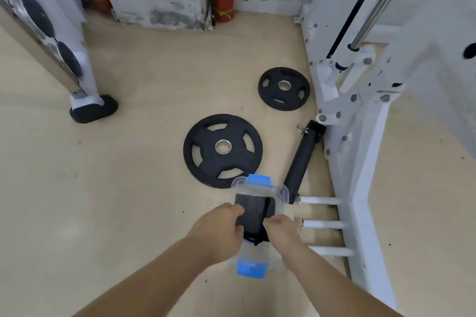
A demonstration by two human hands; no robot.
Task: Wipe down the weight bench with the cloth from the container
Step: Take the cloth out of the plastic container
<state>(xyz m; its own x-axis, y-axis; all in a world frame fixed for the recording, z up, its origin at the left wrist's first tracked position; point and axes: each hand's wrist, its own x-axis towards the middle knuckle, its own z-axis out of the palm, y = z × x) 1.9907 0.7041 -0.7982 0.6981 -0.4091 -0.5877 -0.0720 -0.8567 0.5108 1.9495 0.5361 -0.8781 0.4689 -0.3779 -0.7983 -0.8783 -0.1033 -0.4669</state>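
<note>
— Clear plastic, blue clips at the near and far ends: container (257, 226) on the floor, straight below, long axis running away from the body.

— And the black cloth (253, 210)?

— Inside the container, folded, lying along that same axis, with a bunched dark edge toward the near end. Directly between the two hands.

— Nearer hand?

— Hard to separate. Left hand (219, 229) at the cloth's left edge, right hand (279, 230) at its right edge, both touching or all but touching it. Neither clearly closer.

— Fingers?

— Left: curled inward, thumb and fingertips pressed at the cloth's side, apparently pinching it. Right: curled down over the bunched dark edge, knuckles up, apparently gripping too. Fingertips themselves hidden, so cannot tell whether either grip has truly closed on fabric or merely rests on the rim.

— Next move, at a guess?

— Straight lift upward, out of the box; cloth not yet free. Likely snag: the far rim and its blue clip.

— Farther out?

— Just past the container, large weight plate (222, 150) flat on the floor; black bar (304, 159) to its right, angled toward the white rack frame (360, 188). Beyond, small weight plate (284, 89). No bench pad plainly in sight.
</note>
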